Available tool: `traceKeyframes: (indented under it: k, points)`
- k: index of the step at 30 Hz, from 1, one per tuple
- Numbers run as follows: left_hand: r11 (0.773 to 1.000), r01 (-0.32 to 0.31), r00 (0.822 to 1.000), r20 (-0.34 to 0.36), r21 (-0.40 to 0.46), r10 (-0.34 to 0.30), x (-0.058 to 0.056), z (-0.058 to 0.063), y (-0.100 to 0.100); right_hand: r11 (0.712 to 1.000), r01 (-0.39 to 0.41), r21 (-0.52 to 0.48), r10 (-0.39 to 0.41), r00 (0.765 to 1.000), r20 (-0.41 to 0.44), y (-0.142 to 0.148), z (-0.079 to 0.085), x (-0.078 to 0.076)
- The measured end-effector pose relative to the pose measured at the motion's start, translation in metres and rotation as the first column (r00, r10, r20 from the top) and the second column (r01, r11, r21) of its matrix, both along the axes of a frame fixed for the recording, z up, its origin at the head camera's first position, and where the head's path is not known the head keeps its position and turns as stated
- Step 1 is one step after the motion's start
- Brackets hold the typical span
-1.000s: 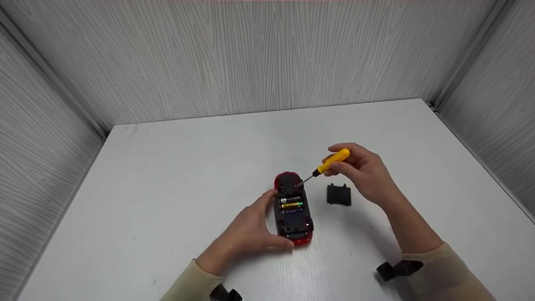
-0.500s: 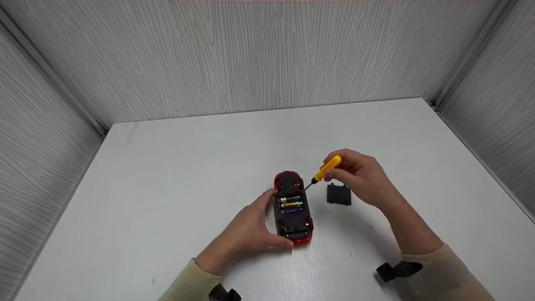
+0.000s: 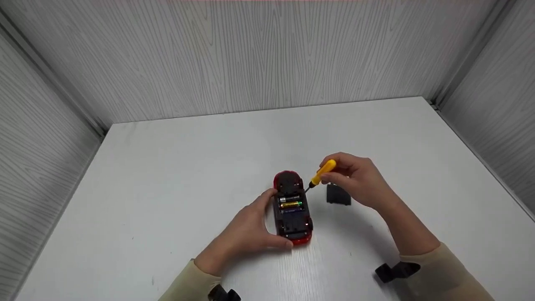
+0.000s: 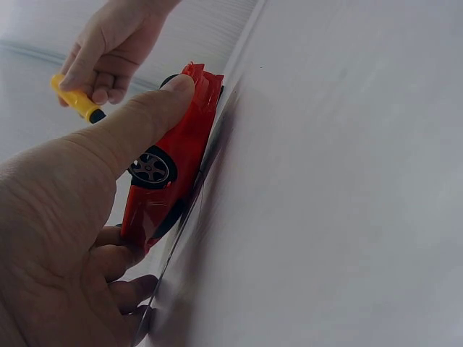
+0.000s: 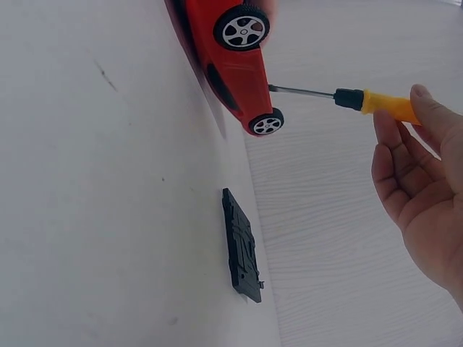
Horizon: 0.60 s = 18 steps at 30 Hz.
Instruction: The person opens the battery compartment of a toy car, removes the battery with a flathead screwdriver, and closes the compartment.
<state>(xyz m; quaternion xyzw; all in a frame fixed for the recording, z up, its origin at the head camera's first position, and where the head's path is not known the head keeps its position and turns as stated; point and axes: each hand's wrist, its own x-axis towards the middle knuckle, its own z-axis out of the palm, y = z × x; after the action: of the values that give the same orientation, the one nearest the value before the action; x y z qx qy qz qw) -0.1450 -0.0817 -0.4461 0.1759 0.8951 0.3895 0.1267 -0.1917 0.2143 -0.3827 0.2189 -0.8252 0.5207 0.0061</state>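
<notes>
A red toy car lies upside down on the table, its black underside up. Several batteries sit in its uncovered compartment. My left hand grips the car from the left, thumb at the near end and fingers along the far left side. Between thumb and fingers, my right hand pinches the yellow handle of a screwdriver. The screwdriver slants down to the left, its tip at the car's right edge beside the compartment. In the right wrist view the metal shaft meets the edge of the underside above the car's red side.
A black battery cover lies on the white table right of the car, partly hidden under my right hand in the head view. Pale wood-grain panels close off the back and both sides.
My right hand has lowered and moved slightly left with the screwdriver. Its tip has shifted from the car's far-end underside to the right edge by the compartment. The left hand and car stay put.
</notes>
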Motion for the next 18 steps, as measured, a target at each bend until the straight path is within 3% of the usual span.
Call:
traceKeyframes:
  k: [9, 18]
  points:
    - [1.0, -0.004, 1.0, -0.001, -0.001, 0.004, 0.0006, 0.0002, 0.0004, 1.0, -0.005, 0.001, 0.005, 1.0, -0.012, -0.0023, -0.0033, 0.0009]
    - [1.0, -0.004, 1.0, -0.009, -0.001, 0.004, 0.0004, 0.0001, 0.0005, 0.994, 0.052, 0.099, -0.047, 0.998, -0.046, -0.0034, -0.004, 0.0013]
